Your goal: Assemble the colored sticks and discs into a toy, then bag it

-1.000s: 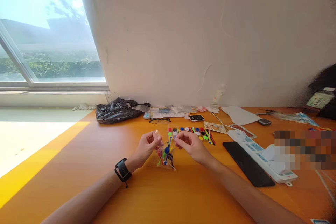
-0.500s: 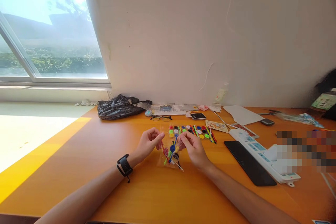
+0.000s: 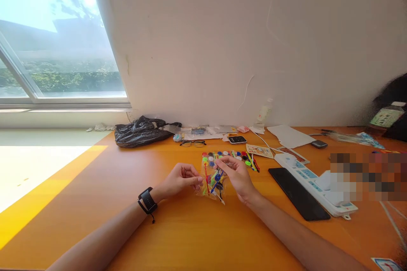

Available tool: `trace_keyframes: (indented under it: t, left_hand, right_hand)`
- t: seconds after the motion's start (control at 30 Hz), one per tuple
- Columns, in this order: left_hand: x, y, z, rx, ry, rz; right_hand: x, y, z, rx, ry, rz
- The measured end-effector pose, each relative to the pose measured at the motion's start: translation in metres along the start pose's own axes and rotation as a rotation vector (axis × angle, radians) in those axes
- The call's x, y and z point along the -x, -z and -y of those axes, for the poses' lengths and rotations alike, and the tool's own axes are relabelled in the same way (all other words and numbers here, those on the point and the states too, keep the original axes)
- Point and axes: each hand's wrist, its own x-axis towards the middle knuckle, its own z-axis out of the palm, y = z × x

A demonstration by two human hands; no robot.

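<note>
Orange-brown bench (image 3: 178,237) spans the lower frame; at lower centre my left hand (image 3: 178,181) and right hand (image 3: 238,179) pinch one clear bag (image 3: 212,184) of colourful pieces (image 3: 218,177). Just beyond lie coloured discs (image 3: 225,153), then glasses (image 3: 193,141) near the frame's middle.

- Legible wording: none; landmark, power strip (image 3: 305,172).
- Green-labelled bottle (image 3: 385,117), beyond the power strip and to its right: characters unreadable.
- Clear bottle (image 3: 263,114), beyond the power strip and to its left: label print unreadable.
- Printed card (image 3: 259,151), just left of the power strip's far end: print unreadable.
</note>
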Motion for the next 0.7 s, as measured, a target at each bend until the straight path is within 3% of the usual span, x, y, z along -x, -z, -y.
trace_keyframes:
  t: [0.13,0.4,0.7]
  left_hand:
    - [0.002,0.001,-0.002,0.024,-0.008,0.093]
    - [-0.002,0.000,0.008,-0.032,-0.101,-0.169]
    - [-0.006,0.017,0.006,-0.038,-0.132,-0.263]
  right_hand:
    - [0.000,-0.001,-0.006,0.001,-0.034,0.029]
    - [0.007,-0.008,-0.010,0.063,0.004,0.129]
    - [-0.009,0.012,-0.017,0.079,-0.027,0.267]
